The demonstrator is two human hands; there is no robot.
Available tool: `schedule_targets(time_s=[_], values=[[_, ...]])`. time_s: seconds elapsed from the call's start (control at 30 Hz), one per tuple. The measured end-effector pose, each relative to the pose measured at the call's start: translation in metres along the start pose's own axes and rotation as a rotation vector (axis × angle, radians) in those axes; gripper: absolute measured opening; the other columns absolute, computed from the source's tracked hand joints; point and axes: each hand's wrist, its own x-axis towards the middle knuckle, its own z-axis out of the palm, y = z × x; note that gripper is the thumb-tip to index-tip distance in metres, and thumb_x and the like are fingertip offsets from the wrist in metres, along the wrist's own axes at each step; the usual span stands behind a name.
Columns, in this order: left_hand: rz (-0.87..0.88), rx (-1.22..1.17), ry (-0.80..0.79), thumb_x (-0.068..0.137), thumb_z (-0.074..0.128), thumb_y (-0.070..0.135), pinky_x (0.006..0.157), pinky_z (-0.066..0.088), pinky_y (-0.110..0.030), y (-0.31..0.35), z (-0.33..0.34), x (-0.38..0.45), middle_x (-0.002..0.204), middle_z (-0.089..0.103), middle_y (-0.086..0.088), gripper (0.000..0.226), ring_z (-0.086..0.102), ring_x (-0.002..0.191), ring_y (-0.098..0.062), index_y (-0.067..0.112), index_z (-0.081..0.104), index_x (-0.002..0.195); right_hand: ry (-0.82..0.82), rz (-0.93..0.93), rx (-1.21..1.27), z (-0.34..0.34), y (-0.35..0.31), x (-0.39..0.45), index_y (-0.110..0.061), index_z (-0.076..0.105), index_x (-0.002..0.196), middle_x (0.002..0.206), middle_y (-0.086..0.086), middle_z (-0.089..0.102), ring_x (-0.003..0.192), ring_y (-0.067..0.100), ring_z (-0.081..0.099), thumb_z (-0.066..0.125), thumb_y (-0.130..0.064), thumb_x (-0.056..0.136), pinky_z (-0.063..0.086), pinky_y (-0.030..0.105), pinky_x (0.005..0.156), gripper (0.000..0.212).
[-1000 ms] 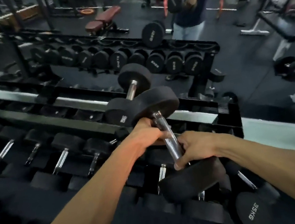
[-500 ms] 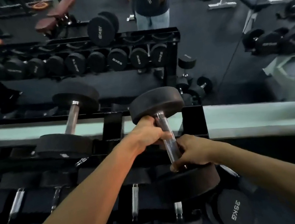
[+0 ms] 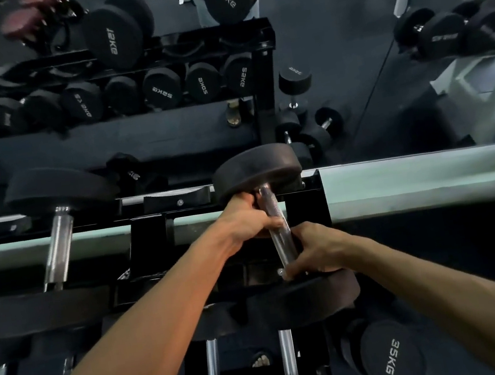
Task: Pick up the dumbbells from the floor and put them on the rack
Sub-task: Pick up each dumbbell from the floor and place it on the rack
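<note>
Dumbbell, black-headed with a bright knurled handle, is held in both our hands above the right end of the rack's top tier, its far head over the rear rail and its near head toward us. Reading from the left: a larger dumbbell already lies across the top tier, its steel handle running front to back, well apart from the held one. Between the two we see an unfilled cradle on the rear rail. Our left hand is closed around the upper part of the handle, just under the far head. Our right hand is closed around the lower part of the handle, fingers touching the near head. Beneath the hands, on a lower tier, two more chrome handles show side by side. At lower right a dumbbell marked 35KG faces us. Behind the rack a mirror reflects rows of racked dumbbells.
</note>
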Motion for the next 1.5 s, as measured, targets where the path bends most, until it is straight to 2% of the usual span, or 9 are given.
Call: schedule_targets(time_s=[0.13,0.23,0.43,0.67,0.83,0.9,1.0,1.17,1.5], values=[[-0.038,-0.007,-0.018,0.075,0.072,-0.011,0.081,0.059,-0.042,-0.006,-0.004,0.022,0.107,0.065,-0.017,0.043,0.069,0.095,-0.027,0.006,0.055,0.110,-0.019,0.031,0.001,0.000,0.005,0.021,-0.012,0.065,0.106,0.099,0.007,0.070,0.091,0.023,0.067,0.088,-0.037,0.067,0.057,0.037,0.081,0.052],[-0.030,0.016,-0.030,0.073,0.075,-0.009,0.081,0.059,-0.041,-0.010,-0.007,0.035,0.107,0.065,-0.016,0.045,0.069,0.095,-0.025,0.008,0.055,0.111,-0.018,0.045,-0.004,0.000,0.006,0.032,-0.014,0.063,0.104,0.095,0.004,0.067,0.086,0.021,0.064,0.087,-0.037,0.066,0.050,0.029,0.068,0.050],[-0.041,0.043,-0.057,0.073,0.075,-0.008,0.080,0.060,-0.042,-0.010,-0.010,0.051,0.105,0.066,-0.011,0.042,0.070,0.093,-0.023,0.017,0.055,0.101,-0.040,0.044,0.041,0.000,0.007,0.043,-0.019,0.058,0.084,0.077,-0.003,0.060,0.065,0.010,0.055,0.087,-0.033,0.071,0.040,0.021,0.052,0.035],[-0.031,0.024,-0.104,0.075,0.073,-0.010,0.077,0.060,-0.035,-0.013,-0.014,0.049,0.109,0.062,-0.009,0.049,0.067,0.096,-0.018,0.011,0.050,0.114,-0.054,0.021,0.036,0.003,0.007,0.046,-0.013,0.062,0.098,0.086,0.000,0.064,0.070,0.012,0.057,0.086,-0.032,0.071,0.045,0.022,0.057,0.041],[-0.005,0.035,-0.076,0.074,0.075,-0.009,0.073,0.059,-0.027,-0.020,-0.016,0.048,0.116,0.061,-0.009,0.062,0.065,0.101,-0.017,0.006,0.048,0.127,-0.042,0.011,0.054,0.007,0.008,0.046,-0.017,0.059,0.093,0.083,-0.002,0.062,0.068,0.009,0.055,0.086,-0.032,0.071,0.044,0.021,0.055,0.038],[0.004,0.048,-0.072,0.073,0.076,-0.007,0.079,0.059,-0.030,-0.021,-0.016,0.048,0.118,0.061,-0.009,0.061,0.063,0.104,-0.016,0.005,0.048,0.126,-0.038,0.009,0.046,0.008,0.008,0.046,-0.020,0.056,0.088,0.083,-0.003,0.061,0.069,0.009,0.055,0.086,-0.033,0.071,0.043,0.021,0.055,0.037],[0.000,0.042,-0.075,0.076,0.074,-0.008,0.073,0.059,-0.024,-0.022,-0.016,0.048,0.113,0.061,-0.007,0.053,0.064,0.096,-0.012,0.007,0.050,0.120,-0.029,0.014,0.012,0.008,0.008,0.046,-0.021,0.053,0.088,0.083,-0.004,0.058,0.072,0.011,0.055,0.086,-0.036,0.071,0.041,0.023,0.056,0.040],[0.018,0.110,-0.025,0.059,0.086,0.016,0.101,0.048,-0.044,-0.026,-0.017,0.047,0.125,0.062,-0.009,0.075,0.058,0.118,-0.023,0.008,0.055,0.127,-0.012,0.031,0.003,0.008,0.006,0.046,-0.021,0.053,0.088,0.084,-0.004,0.058,0.072,0.009,0.054,0.086,-0.038,0.072,0.041,0.022,0.056,0.041],[0.111,0.315,0.002,0.081,0.076,0.024,0.097,0.051,-0.040,-0.032,-0.024,0.035,0.111,0.064,0.006,0.045,0.062,0.104,-0.011,0.014,0.060,0.122,0.068,0.032,-0.026,0.010,0.008,0.039,-0.017,0.058,0.115,0.104,0.001,0.064,0.093,0.017,0.062,0.088,-0.047,0.065,0.054,0.032,0.082,0.065]])
